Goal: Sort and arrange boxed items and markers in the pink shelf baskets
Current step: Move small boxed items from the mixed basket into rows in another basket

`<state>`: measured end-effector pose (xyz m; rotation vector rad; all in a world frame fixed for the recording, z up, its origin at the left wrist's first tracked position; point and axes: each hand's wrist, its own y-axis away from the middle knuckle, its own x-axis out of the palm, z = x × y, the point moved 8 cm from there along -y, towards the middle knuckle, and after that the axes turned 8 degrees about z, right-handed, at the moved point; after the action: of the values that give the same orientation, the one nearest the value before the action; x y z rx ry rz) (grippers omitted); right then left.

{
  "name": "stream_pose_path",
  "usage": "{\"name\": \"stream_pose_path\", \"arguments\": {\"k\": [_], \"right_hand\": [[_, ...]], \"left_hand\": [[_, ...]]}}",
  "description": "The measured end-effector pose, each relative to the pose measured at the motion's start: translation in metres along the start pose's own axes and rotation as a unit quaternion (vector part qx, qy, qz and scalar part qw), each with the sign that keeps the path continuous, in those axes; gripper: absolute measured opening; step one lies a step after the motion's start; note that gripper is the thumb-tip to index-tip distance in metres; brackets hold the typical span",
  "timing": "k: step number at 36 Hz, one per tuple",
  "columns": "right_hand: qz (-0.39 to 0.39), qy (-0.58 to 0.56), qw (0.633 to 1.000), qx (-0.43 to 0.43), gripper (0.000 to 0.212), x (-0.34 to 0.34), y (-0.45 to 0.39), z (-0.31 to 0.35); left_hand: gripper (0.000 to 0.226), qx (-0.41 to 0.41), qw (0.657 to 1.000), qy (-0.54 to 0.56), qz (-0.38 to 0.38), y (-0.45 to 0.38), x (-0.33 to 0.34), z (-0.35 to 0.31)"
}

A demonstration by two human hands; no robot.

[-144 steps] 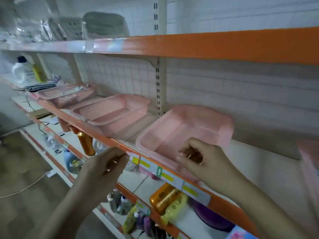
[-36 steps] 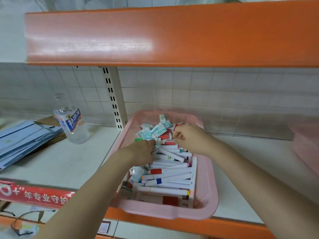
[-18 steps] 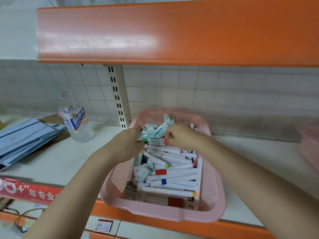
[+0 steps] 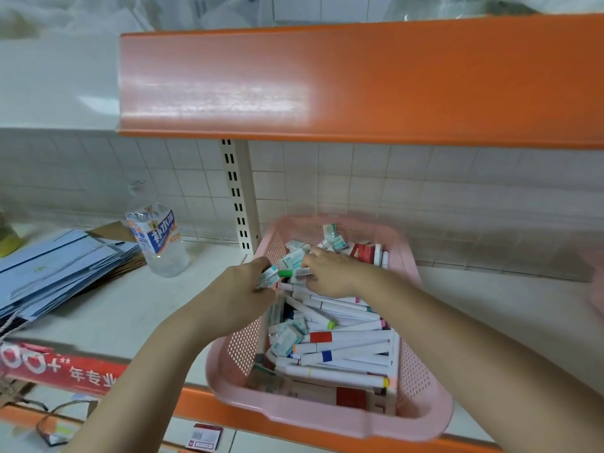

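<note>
Both forearms are bare, with no sleeve showing. The left hand point(image 4: 243, 291) and right hand point(image 4: 330, 273) wear no gloves. No ring or watch is visible.

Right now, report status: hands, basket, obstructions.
Left hand grips small teal box. Right hand pinches another among the markers. Pink basket mixed, unsorted. Nothing blocking.

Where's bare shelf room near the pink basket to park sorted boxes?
Free: white shelf right of the pink perforated plastic basket; also the strip between the basket and the clear labelled water bottle. Crowded: basket interior, full of white markers and small boxes; stacked blue flat cartons fill the far left.
</note>
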<state>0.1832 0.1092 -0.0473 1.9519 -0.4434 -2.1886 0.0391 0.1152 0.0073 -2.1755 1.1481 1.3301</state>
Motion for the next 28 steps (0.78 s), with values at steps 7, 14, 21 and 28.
{"name": "stream_pose_path", "arguments": {"k": [7,14,21,28], "right_hand": [[-0.033,0.046,0.998,0.016,0.038,0.003,-0.006,0.003],[-0.089,-0.068,0.994,0.016,0.046,-0.006,0.019,0.0],[-0.122,-0.171,0.977,0.039,0.048,-0.018,0.089,-0.019],[-0.194,-0.177,0.96,0.095,0.045,-0.02,0.174,-0.059]], "left_hand": [[0.014,0.007,1.0,0.0,0.0,0.004,0.0,-0.001],[0.019,0.017,1.0,0.002,-0.003,0.006,-0.001,-0.012],[0.013,0.032,0.999,0.002,-0.006,-0.007,0.009,-0.051],[0.021,0.074,0.997,-0.018,-0.035,-0.011,0.022,-0.106]]}}
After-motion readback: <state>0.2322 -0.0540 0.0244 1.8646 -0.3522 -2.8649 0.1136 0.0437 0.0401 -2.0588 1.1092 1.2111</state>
